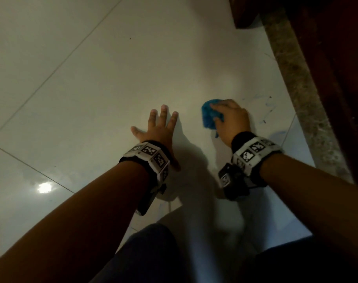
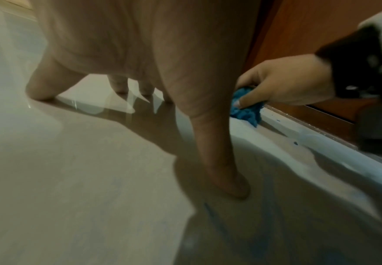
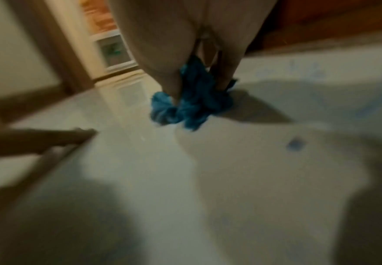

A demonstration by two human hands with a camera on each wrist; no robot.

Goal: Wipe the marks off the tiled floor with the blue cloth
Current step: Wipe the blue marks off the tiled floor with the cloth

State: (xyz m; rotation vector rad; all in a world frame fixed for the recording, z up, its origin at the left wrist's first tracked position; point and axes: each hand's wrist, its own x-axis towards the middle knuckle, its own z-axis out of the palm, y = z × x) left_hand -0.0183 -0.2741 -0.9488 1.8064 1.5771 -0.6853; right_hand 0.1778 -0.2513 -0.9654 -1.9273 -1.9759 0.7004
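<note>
From the head view, the wiping is under way. The right hand (image 1: 232, 119) grips the bunched blue cloth (image 1: 209, 117) and presses it onto the tiled floor (image 1: 92, 78), while the left hand (image 1: 157, 129) lies flat with fingers spread, holding nothing, just bracing at the cloth's nine o'clock. Blue marks (image 1: 265, 111) remain at the cloth's three o'clock, near the speckled stone edging (image 1: 292, 78).

In the left wrist view, the right hand (image 2: 287, 84) curls its thumb and fingers round the cloth (image 2: 246, 111), close beside the wooden skirting (image 2: 321, 111); a small blue spot (image 2: 295, 143) sits on the floor nearby.

The right wrist view is blurred, but the cloth (image 3: 190, 104) appears crumpled under the fingers, with a blue blot (image 3: 295, 144) at its four o'clock and faint scribbles beyond. I'd judge the next move calls for sliding the cloth rightward over those marks with firm downward pressure.
</note>
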